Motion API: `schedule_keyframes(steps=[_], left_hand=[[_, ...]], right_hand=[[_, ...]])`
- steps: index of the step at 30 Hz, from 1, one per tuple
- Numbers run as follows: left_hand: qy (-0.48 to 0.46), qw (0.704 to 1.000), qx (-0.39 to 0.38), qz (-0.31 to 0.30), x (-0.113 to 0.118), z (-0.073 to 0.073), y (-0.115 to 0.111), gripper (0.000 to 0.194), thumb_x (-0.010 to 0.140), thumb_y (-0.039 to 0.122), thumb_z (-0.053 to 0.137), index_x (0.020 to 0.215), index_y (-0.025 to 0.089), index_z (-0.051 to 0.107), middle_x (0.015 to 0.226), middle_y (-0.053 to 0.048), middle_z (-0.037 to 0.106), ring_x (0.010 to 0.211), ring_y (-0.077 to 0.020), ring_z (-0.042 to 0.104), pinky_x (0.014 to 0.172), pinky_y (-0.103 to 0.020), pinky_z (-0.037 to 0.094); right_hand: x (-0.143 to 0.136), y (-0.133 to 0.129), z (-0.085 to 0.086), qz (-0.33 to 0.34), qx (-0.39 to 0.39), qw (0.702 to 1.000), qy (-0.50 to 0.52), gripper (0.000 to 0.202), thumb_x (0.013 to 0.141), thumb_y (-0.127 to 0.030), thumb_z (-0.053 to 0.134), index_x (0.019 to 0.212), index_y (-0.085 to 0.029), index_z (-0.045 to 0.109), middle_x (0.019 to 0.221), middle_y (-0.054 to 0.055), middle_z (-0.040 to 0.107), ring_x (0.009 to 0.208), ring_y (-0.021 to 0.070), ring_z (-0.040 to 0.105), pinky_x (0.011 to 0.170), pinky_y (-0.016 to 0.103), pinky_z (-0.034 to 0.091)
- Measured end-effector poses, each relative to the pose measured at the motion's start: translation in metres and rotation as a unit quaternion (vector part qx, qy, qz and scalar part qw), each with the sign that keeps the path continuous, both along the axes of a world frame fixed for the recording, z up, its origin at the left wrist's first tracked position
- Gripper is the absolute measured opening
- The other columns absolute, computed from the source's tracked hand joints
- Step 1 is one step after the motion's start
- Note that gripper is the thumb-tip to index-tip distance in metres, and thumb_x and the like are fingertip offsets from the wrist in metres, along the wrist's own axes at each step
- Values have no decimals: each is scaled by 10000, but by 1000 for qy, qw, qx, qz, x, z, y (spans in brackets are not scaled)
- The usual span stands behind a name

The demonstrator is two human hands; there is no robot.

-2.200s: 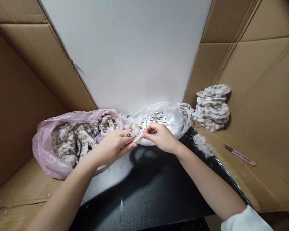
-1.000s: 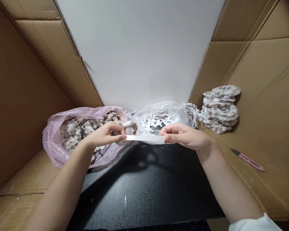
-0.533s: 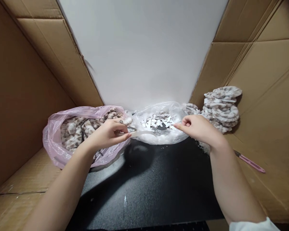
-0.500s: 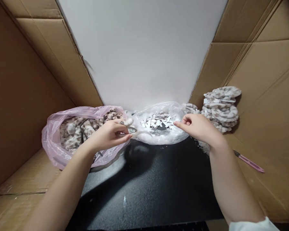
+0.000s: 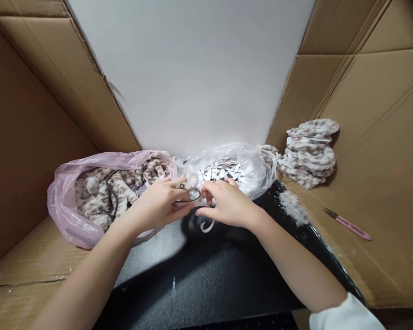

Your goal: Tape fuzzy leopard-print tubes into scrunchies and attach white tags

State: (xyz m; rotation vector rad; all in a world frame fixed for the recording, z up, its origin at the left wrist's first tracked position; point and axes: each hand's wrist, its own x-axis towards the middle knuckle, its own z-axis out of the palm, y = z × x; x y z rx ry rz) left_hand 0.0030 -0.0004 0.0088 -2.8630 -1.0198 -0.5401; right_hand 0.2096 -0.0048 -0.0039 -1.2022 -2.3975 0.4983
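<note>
My left hand (image 5: pixel 165 200) is closed on a small looped piece (image 5: pixel 194 194) with a dark rim and a fluffy tuft (image 5: pixel 190 180) above it. My right hand (image 5: pixel 223 201) is beside it, its fingers curled at the piece's right side; what they hold, if anything, is hidden. A curled white strip (image 5: pixel 207 226) hangs below the fingertips over the black surface. Behind my right hand, a clear plastic bag (image 5: pixel 261 170) holds several small white tags (image 5: pixel 216 170). Left of my left hand lies a pink plastic bag (image 5: pixel 64 206) full of brown-and-white fluffy pieces (image 5: pixel 98 197).
Stacked fluffy rings (image 5: pixel 313 156) stand at the right on cardboard. Pink-handled snips (image 5: pixel 351 227) lie in front of them. White fluff scraps (image 5: pixel 292 207) lie at the right edge of the black surface (image 5: pixel 199 279). Cardboard walls (image 5: pixel 371 128) rise on both sides.
My right hand has moved left from the bag of tags to meet my left hand. The curled white strip now hangs below the fingers. The view has shifted slightly.
</note>
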Motion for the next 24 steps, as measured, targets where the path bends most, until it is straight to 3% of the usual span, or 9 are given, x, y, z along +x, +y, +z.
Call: schedule_keyframes(steps=[2, 6, 10, 14, 18, 21, 22, 24], left_hand=[[-11, 1000, -17, -1, 1, -1, 0, 266, 873, 275, 528, 656, 158, 628, 675, -21, 514, 576, -119, 442, 581, -257, 345], [-92, 992, -85, 6, 4, -1, -3, 299, 818, 255, 563, 542, 162, 493, 501, 49, 352, 485, -85, 322, 490, -228, 267], [-180, 965, -186, 35, 6, -1, -13, 362, 792, 246, 546, 501, 176, 343, 479, 62, 282, 469, -66, 277, 448, -208, 229], [-168, 957, -223, 77, 10, -7, -22, 347, 755, 220, 542, 505, 182, 305, 477, 65, 272, 465, -60, 264, 431, -197, 214], [-135, 964, -197, 117, 12, -9, -26, 330, 743, 218, 536, 497, 180, 319, 461, 61, 310, 454, -61, 286, 417, -187, 220], [-119, 973, -98, 172, -4, 4, -23, 335, 757, 254, 546, 483, 175, 369, 431, 49, 377, 426, -66, 311, 414, -195, 224], [-130, 967, -32, 216, -12, 9, -23, 346, 760, 266, 550, 471, 175, 381, 411, 47, 383, 407, -67, 306, 410, -201, 210], [-103, 964, 7, 244, -23, 14, -25, 347, 789, 302, 562, 490, 172, 444, 404, 44, 413, 404, -76, 342, 425, -201, 233]], right_hand=[[0, -1, 1, 18, 5, 1000, -18, 193, 851, -328, 633, 756, -182, 551, 736, 2, 638, 778, 176, 566, 975, 468, 270], [0, -9, 7, 79, 70, 994, -39, 258, 953, -232, 462, 725, -178, 569, 753, 1, 646, 791, 158, 545, 971, 451, 252], [3, -25, 13, 74, 188, 977, -72, 237, 951, -218, 447, 775, -176, 599, 820, 22, 659, 840, 181, 517, 943, 451, 238], [0, -31, 6, 105, 246, 957, -115, 155, 895, -158, 470, 824, -175, 606, 806, 30, 654, 830, 199, 498, 897, 449, 238], [-1, -31, -7, 125, 287, 941, -126, 142, 841, -114, 482, 883, -169, 606, 811, 35, 644, 836, 211, 489, 893, 458, 224], [14, -37, -19, 126, 290, 940, -128, 99, 835, -137, 500, 823, -173, 592, 801, 38, 636, 839, 214, 484, 856, 444, 234], [23, -40, -23, 120, 280, 944, -125, 98, 841, -148, 506, 785, -176, 581, 784, 36, 634, 830, 210, 482, 837, 433, 240], [42, -44, -30, 93, 239, 961, -105, 150, 874, -177, 507, 734, -180, 562, 743, 26, 631, 801, 193, 480, 799, 404, 249]])
